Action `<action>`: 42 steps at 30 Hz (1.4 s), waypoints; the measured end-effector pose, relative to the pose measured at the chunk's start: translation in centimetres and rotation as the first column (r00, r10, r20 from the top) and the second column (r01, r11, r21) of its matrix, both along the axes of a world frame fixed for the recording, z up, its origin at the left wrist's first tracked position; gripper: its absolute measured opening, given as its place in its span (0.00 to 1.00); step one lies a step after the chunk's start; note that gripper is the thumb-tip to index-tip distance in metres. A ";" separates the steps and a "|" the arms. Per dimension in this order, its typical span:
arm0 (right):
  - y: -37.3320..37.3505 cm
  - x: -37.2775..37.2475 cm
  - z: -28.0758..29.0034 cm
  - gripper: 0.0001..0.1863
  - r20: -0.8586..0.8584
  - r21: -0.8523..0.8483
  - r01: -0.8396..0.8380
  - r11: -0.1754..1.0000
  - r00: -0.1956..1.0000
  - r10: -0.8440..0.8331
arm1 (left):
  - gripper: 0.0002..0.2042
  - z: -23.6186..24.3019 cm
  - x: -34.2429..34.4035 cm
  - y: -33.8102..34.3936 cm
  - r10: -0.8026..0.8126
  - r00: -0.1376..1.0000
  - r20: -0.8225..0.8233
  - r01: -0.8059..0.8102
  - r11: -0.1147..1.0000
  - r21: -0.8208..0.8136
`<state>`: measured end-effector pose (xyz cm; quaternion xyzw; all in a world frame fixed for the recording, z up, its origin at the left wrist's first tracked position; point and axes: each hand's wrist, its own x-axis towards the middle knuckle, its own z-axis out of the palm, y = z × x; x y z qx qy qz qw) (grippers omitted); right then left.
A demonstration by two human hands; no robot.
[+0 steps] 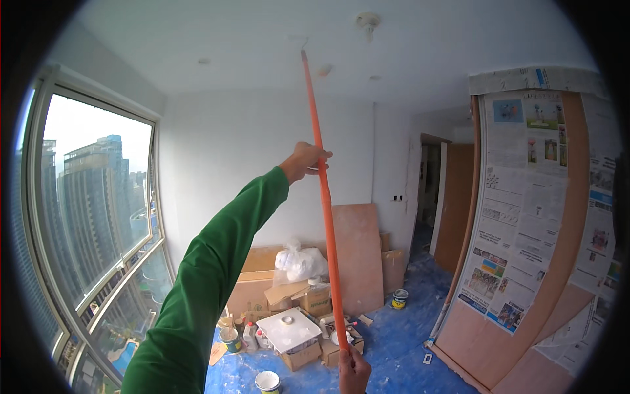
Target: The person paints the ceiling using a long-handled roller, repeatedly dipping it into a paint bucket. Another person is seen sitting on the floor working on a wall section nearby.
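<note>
A long orange extension pole (329,230) runs up the middle of the view, with a white paint roller (297,38) at its far end against the white ceiling (249,39). My left hand (307,161), at the end of a green sleeve, wraps round the pole about midway along. Low in the view, my right hand (354,372) is closed round the pole's near end. The roller's white cover barely stands out from the ceiling, so how firmly it touches cannot be told.
A light fitting (368,24) hangs from the ceiling right of the roller. Windows (98,190) line the left; a newspaper-covered cabinet (525,217) stands right. Boxes (303,356), a white plastic bag (300,264) and paint buckets (268,381) sit on blue floor sheeting (400,338).
</note>
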<state>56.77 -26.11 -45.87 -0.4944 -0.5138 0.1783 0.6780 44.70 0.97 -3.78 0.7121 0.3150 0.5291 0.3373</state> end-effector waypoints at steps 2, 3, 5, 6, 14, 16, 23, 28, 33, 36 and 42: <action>1.3 -0.8 2.1 0.15 -0.090 -0.020 -0.048 0.999 0.995 0.046 | 0.17 -0.5 -0.5 0.9 0.023 0.999 0.024 -0.023 0.999 -0.025; 2.0 -1.1 2.9 0.15 -0.136 -0.028 -0.070 0.997 0.989 0.066 | 0.16 -0.7 -0.6 1.2 0.034 0.999 0.035 -0.032 0.999 -0.037; 3.8 -1.4 3.4 0.16 -0.061 -0.017 -0.030 0.999 0.998 0.029 | 0.15 -1.2 -0.8 1.7 0.050 0.999 0.021 -0.049 0.998 -0.050; 4.8 -1.5 3.6 0.16 -0.025 -0.011 -0.009 1.000 1.000 0.009 | 0.14 -1.5 -0.8 2.0 0.056 0.998 0.012 -0.056 0.997 -0.056; 12.9 -2.4 6.0 0.16 0.060 0.094 0.040 0.995 0.997 -0.046 | 0.16 -2.5 -1.5 7.3 0.098 0.995 0.027 -0.096 0.993 -0.074; 13.9 -2.6 6.3 0.16 0.074 0.122 0.058 0.991 0.995 -0.068 | 0.16 -2.4 -1.8 8.2 0.113 0.992 0.050 -0.109 0.992 -0.064; 11.7 -0.8 4.1 0.15 0.025 0.108 0.096 0.989 0.995 -0.099 | 0.15 -2.3 -1.1 7.2 0.034 0.998 0.055 -0.027 0.993 -0.118; 8.1 1.1 0.2 0.18 -0.085 0.010 0.095 0.995 0.992 -0.094 | 0.13 -1.7 0.9 4.0 0.068 0.995 -0.071 -0.074 0.994 -0.077; 2.4 2.9 -2.0 0.21 0.106 0.121 0.174 0.977 0.977 -0.187 | 0.12 -1.1 2.0 0.2 0.020 1.000 -0.011 -0.020 1.000 -0.023; 0.0 3.2 -3.8 0.20 0.027 0.044 0.139 0.989 0.990 -0.140 | 0.12 -1.4 2.4 -1.9 -0.035 0.999 -0.006 0.035 0.999 -0.003; -3.1 4.2 -8.3 0.18 0.037 0.023 0.227 0.974 0.973 -0.228 | 0.12 -3.4 3.7 -7.7 -0.074 0.990 -0.122 0.077 0.997 0.018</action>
